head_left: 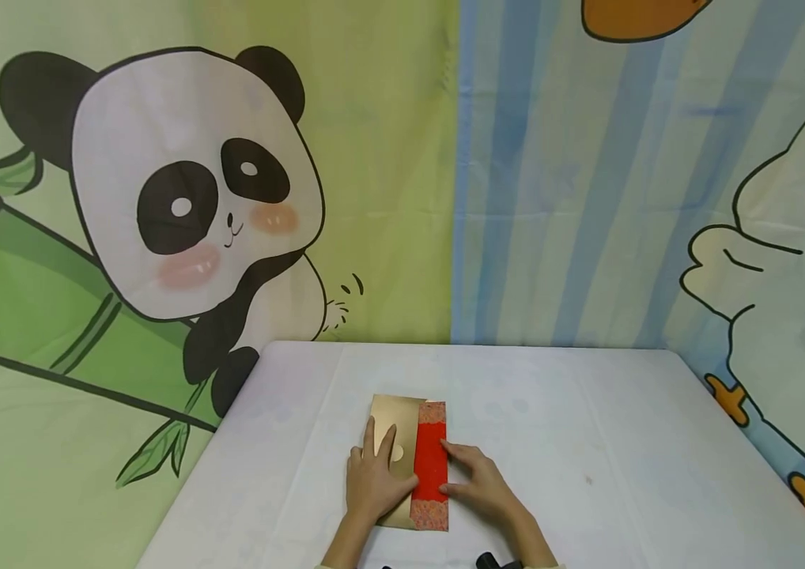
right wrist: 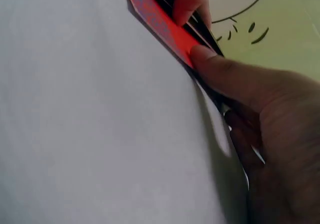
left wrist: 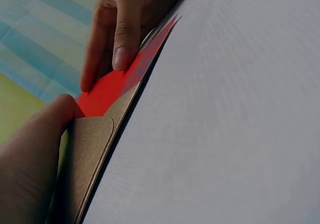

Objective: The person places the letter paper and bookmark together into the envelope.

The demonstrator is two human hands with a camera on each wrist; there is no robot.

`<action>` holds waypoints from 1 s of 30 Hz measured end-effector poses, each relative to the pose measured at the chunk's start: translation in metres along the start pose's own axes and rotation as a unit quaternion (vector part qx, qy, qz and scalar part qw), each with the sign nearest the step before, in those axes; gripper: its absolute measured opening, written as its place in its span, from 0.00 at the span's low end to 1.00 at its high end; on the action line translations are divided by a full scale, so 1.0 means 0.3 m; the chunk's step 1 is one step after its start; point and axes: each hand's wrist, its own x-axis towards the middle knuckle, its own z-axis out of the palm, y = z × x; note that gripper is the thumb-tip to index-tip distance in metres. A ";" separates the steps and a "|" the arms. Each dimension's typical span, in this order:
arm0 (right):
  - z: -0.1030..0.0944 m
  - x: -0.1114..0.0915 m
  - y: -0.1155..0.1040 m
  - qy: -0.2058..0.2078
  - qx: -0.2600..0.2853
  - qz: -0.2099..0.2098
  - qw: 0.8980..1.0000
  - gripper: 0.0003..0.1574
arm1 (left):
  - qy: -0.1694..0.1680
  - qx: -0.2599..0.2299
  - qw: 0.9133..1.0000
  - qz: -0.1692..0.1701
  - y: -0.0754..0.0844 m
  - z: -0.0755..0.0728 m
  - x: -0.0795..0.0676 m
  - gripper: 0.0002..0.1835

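Note:
A flat gold-brown paper envelope (head_left: 398, 415) lies upright on the table, with a red card (head_left: 431, 454) patterned at both ends along its right side. How far the card reaches under the gold paper is hidden. My left hand (head_left: 372, 482) rests on the gold part with fingers spread and its thumb near the border with the red. From the right, my right hand (head_left: 484, 482) holds the red card's outer edge with thumb and forefinger. In the right wrist view the thumb (right wrist: 235, 79) lies on the red edge, the other fingers lower down.
The white table (head_left: 559, 427) stretches to both sides and behind the envelope. A panda-print cloth (head_left: 196, 182) and a blue striped cloth (head_left: 573, 182) hang behind it. A small black object (head_left: 489, 560) shows at the bottom edge by the right wrist.

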 end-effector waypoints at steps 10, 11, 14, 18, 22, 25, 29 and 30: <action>0.043 0.019 -0.026 0.008 -0.045 -0.017 0.999 0.48 | 0.001 0.009 1.000 0.002 -0.005 -0.008 0.001 0.48; 0.040 0.017 -0.028 -0.001 -0.046 -0.012 0.999 0.49 | 0.000 0.008 1.000 0.001 -0.005 -0.007 0.001 0.48; 0.022 0.007 -0.029 -0.034 -0.045 0.002 0.998 0.56 | -0.005 0.004 1.000 0.000 -0.002 -0.001 0.000 0.48; 0.000 -0.002 -0.029 -0.075 -0.048 0.003 0.996 0.65 | -0.003 0.000 1.000 -0.002 0.004 0.001 -0.002 0.48; -0.002 -0.001 -0.032 -0.086 -0.072 -0.016 0.994 0.68 | 0.003 0.001 1.000 -0.002 0.007 -0.004 -0.002 0.48; 0.004 0.001 -0.039 -0.080 -0.080 -0.024 0.993 0.67 | 0.005 0.003 1.000 0.001 0.007 -0.006 0.000 0.48; 0.016 0.004 -0.050 -0.070 -0.072 -0.018 0.995 0.66 | 0.006 0.003 1.000 0.003 0.006 -0.005 0.001 0.48; 0.021 0.005 -0.052 -0.069 -0.075 -0.015 0.995 0.67 | 0.006 0.002 1.000 0.003 0.006 -0.005 0.000 0.48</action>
